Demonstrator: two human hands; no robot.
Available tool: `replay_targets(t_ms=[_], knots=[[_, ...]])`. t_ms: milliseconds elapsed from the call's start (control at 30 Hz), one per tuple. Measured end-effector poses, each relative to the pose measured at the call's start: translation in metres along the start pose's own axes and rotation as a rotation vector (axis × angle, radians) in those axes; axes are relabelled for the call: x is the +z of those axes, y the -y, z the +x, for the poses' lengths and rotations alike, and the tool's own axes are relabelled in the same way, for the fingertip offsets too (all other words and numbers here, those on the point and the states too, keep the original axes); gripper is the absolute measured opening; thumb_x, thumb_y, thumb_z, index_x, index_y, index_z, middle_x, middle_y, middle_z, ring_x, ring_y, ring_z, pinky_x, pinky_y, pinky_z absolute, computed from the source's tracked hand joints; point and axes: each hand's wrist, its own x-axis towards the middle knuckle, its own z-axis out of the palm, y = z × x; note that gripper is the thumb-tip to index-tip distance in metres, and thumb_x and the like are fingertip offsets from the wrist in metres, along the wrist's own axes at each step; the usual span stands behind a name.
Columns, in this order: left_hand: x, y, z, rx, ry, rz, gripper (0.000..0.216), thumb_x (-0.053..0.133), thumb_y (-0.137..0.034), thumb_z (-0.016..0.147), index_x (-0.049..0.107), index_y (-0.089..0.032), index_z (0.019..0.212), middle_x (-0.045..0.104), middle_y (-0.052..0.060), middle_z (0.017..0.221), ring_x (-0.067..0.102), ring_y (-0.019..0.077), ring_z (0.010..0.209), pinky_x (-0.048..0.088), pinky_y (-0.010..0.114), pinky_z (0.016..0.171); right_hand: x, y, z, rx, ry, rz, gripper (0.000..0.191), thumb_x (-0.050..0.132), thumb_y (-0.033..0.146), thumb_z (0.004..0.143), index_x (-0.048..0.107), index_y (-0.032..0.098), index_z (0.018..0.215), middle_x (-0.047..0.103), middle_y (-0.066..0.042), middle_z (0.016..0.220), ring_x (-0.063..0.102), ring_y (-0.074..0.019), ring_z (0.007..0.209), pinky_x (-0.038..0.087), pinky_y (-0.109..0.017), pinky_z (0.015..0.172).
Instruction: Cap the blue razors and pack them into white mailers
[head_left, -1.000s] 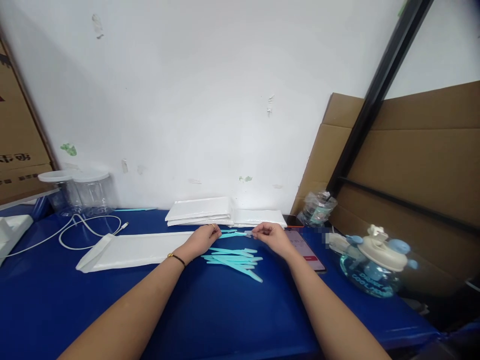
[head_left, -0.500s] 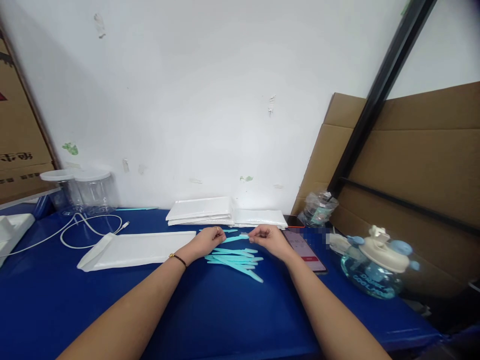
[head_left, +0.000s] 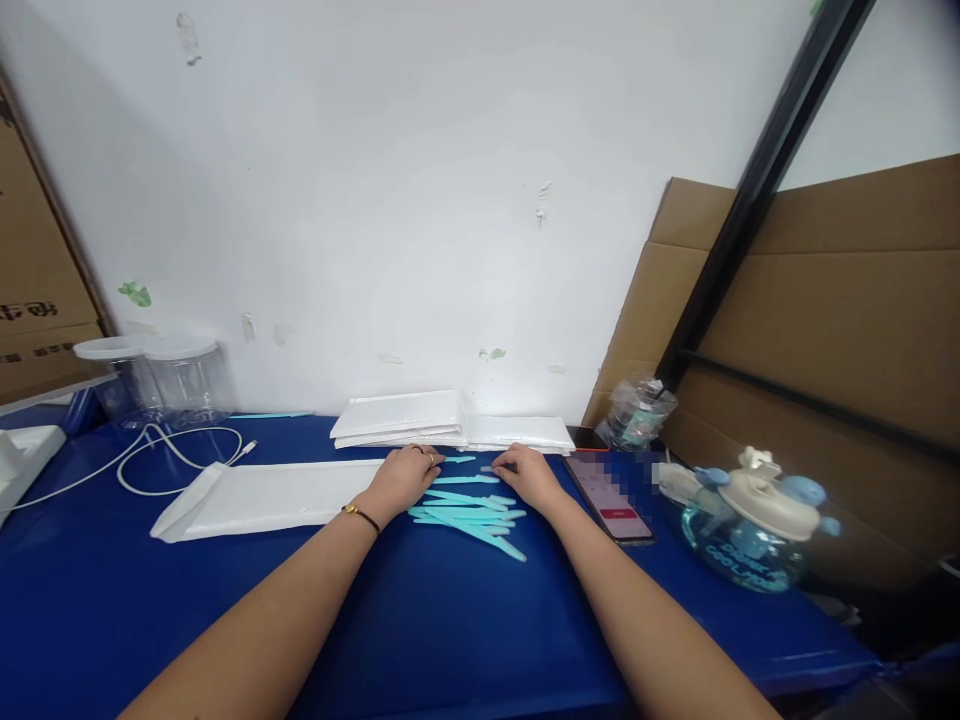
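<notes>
Several slim turquoise eyebrow razors [head_left: 469, 517] lie in a loose, overlapping pile on the blue table. A single razor [head_left: 463, 480] rests just above the pile, between my two hands. My left hand [head_left: 405, 474] bends over the table with its fingertips closed at the near end of another razor [head_left: 460, 459] farther back. Curled thumb and fingers of my right hand [head_left: 527, 474] meet beside a small clear piece [head_left: 486, 469]; whether they grip it cannot be made out. Left of my left hand lies a long white padded envelope [head_left: 277, 498], its flap end pointing left.
White envelopes are stacked [head_left: 401, 418] against the wall, with more [head_left: 517, 434] beside them. A phone [head_left: 611, 500] lies right of my right hand, near a water bottle [head_left: 750, 525]. Clear jars [head_left: 187, 380], a white cable [head_left: 161, 490] and a power strip [head_left: 34, 450] are at left.
The razor that both hands held at its ends now lies on the table above the pile. Both hands have moved slightly off it, toward the wall side.
</notes>
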Motion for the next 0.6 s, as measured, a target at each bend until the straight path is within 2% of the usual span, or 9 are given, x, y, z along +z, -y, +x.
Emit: replay_targets(t_ms=[133,400,600], knots=[[0.003,0.002,0.001,0.077,0.020,-0.069,0.037,0.038,-0.031,0.088,0.061,-0.022,0.115,0.059,0.004,0.119,0.052,0.0199,0.108,0.039,0.029,0.093,0.001,-0.002,0.000,0.004,-0.007,0.035,0.015,0.058,0.016,0.076,0.071,0.021,0.083,0.063,-0.003,0.082,0.057,-0.0153,0.074,0.043,-0.025,0.069],[0.002,0.000,0.002,0.089,0.036,-0.131,0.038,0.039,-0.029,0.086,0.060,-0.021,0.116,0.059,0.003,0.120,0.052,0.0192,0.109,0.039,0.028,0.095,0.003,-0.003,0.000,0.014,-0.048,0.036,0.015,0.058,0.018,0.076,0.072,0.021,0.082,0.065,-0.003,0.081,0.058,-0.0163,0.074,0.044,-0.026,0.069],[-0.002,-0.009,0.001,0.098,0.117,-0.151,0.040,0.037,-0.035,0.087,0.057,-0.023,0.120,0.056,0.001,0.125,0.050,0.0185,0.114,0.038,0.027,0.096,0.005,0.001,0.000,0.034,-0.046,0.070,0.015,0.059,0.019,0.073,0.072,0.021,0.078,0.067,-0.002,0.076,0.059,-0.0152,0.069,0.044,-0.025,0.066]])
